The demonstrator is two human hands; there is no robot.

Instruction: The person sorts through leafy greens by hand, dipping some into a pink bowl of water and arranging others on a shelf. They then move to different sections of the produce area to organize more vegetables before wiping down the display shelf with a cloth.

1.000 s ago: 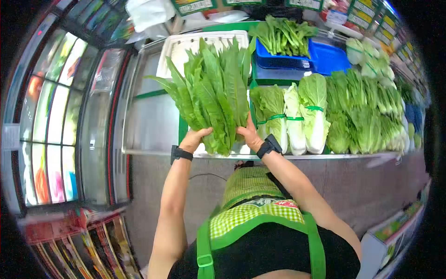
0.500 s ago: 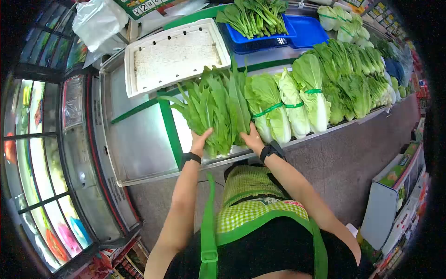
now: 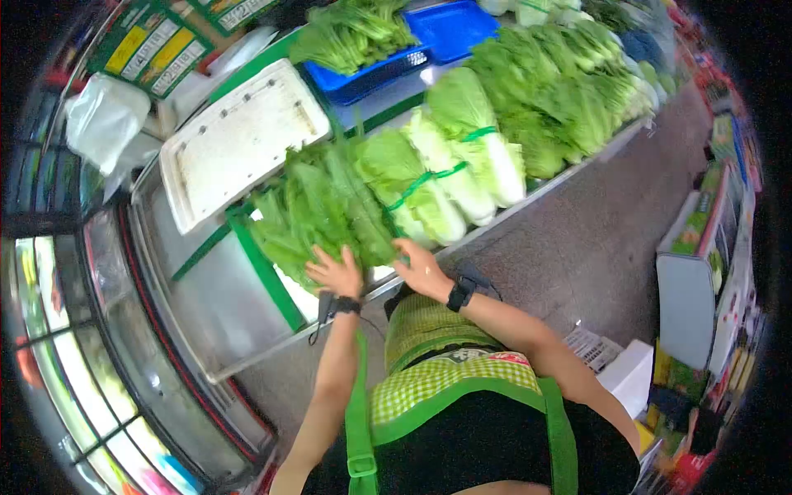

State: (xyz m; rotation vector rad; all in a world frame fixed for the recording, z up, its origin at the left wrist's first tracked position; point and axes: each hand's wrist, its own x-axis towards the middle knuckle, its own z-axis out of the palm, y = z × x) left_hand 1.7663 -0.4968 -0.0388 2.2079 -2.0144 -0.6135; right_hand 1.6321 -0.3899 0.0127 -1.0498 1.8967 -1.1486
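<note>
While flat, greens (image 3: 318, 206) under L fingers (image 3: 327, 261).

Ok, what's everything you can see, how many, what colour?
Long-leaf greens: one pile, green, counter's near edge.
Banded cabbages: at least three, pale green and white, beside that pile.
Loose greens: many, green, farther right.
Shallow tray: one, white, behind the pile.
Small trays: two, blue, counter's back.
Stalky greens: one heap, green, on one blue tray.
Metal counter: one, silver, under these.
Price signs: at least two, green, top left.
Plastic bags: count unclear, whitish, upper left.
Glass cabinet: at least one, dark frame, left.
Box: one, white, lower right.
Apron: one, green checked, lower middle.
Wristbands: two, black, above the apron.
Left hand: one, bare, at the pile's base.
Right hand: one, bare, beside it.
</note>
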